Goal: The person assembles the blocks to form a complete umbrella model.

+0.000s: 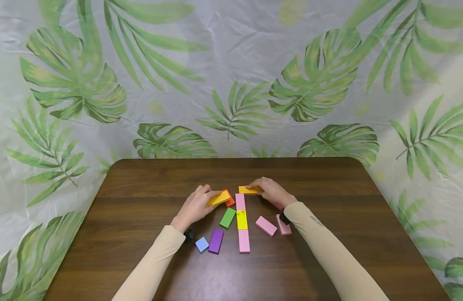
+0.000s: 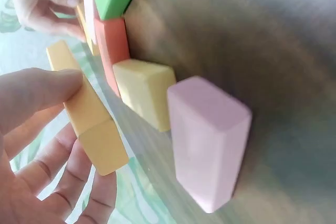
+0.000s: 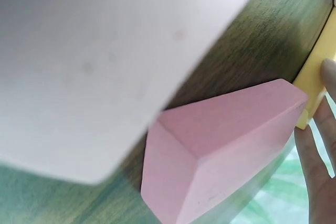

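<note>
The left hand (image 1: 195, 207) pinches an orange block (image 1: 218, 198) up beside a red block (image 1: 231, 201). The right hand (image 1: 273, 192) pinches a second orange block (image 1: 245, 190) at the far end of a row: far pink block (image 1: 240, 202), yellow block (image 1: 241, 220), near pink block (image 1: 244, 241). If the left hand dips, its block might bump the red one into the row. If the right hand pushes hard, the row could go crooked. The table (image 1: 133, 251) is dark brown wood. Behind it hangs a pale cloth (image 1: 242, 54) with green leaves.
</note>
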A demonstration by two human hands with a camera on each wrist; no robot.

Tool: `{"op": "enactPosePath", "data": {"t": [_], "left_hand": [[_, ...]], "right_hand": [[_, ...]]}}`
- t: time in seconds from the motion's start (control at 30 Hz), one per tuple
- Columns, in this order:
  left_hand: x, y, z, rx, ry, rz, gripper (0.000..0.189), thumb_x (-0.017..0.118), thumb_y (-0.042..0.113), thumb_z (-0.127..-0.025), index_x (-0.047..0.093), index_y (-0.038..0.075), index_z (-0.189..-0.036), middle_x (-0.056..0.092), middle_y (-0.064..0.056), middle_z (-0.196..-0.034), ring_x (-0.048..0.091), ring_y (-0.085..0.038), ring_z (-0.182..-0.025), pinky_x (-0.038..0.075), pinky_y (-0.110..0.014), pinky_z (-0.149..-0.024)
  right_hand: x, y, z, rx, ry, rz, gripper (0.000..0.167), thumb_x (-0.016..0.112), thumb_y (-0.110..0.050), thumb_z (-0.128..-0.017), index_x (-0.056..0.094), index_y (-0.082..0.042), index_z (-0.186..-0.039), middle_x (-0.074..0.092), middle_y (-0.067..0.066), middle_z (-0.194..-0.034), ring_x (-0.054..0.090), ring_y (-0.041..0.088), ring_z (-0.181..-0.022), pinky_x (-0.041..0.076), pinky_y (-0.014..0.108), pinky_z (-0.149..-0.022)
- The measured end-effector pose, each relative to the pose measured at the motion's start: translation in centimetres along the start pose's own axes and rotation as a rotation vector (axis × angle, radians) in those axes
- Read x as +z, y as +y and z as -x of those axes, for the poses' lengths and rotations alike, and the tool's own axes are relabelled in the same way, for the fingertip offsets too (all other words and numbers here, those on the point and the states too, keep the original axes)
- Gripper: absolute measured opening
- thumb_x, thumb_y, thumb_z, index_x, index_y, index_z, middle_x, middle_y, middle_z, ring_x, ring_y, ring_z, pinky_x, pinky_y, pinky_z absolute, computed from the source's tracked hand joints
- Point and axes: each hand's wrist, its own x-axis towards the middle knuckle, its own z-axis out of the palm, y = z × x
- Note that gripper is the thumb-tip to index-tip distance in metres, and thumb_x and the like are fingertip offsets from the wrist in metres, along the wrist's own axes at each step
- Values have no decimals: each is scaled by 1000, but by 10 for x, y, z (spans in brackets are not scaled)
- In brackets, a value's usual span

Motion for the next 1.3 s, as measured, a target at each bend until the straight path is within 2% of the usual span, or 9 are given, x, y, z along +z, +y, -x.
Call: {"op": "enactPosePath", "data": {"t": [0.3,0.77,1.13,1.3], "left_hand": [[-1,-8,-26,-19,-38,-43,42,73,7,-83,66,13,-124,56,-4,-96,44,-20,-85,41,-31,-68],[6,-11,-64,-22,-65,-39,39,68,2,-85,68,18,-120,58,-3,-100,48,-23,-91,43,-39,-77],[17,-16,-77,-60,-177,-54,41,64,-1,-87,68,22,-121,60,-4,-113,48,-24,-104,41,-43,-88],[18,-15,-80,-55,-182,-52,41,65,-2,-87,68,21,-120,61,-5,-114,49,-26,-106,40,-45,-90]], "right_hand": [[-1,-1,0,0,2,-8,41,61,9,-87,66,-9,-123,64,7,-119,57,26,-110,43,41,-96],[-2,-2,1,3,11,-14,40,61,10,-86,67,-8,-122,65,7,-118,57,26,-106,45,41,-93],[0,-1,0,13,10,-3,41,61,9,-86,67,-10,-122,65,6,-119,57,25,-107,44,41,-94],[0,-1,0,14,10,5,41,61,9,-87,67,-10,-123,65,6,-119,57,26,-109,43,43,-95]]}}
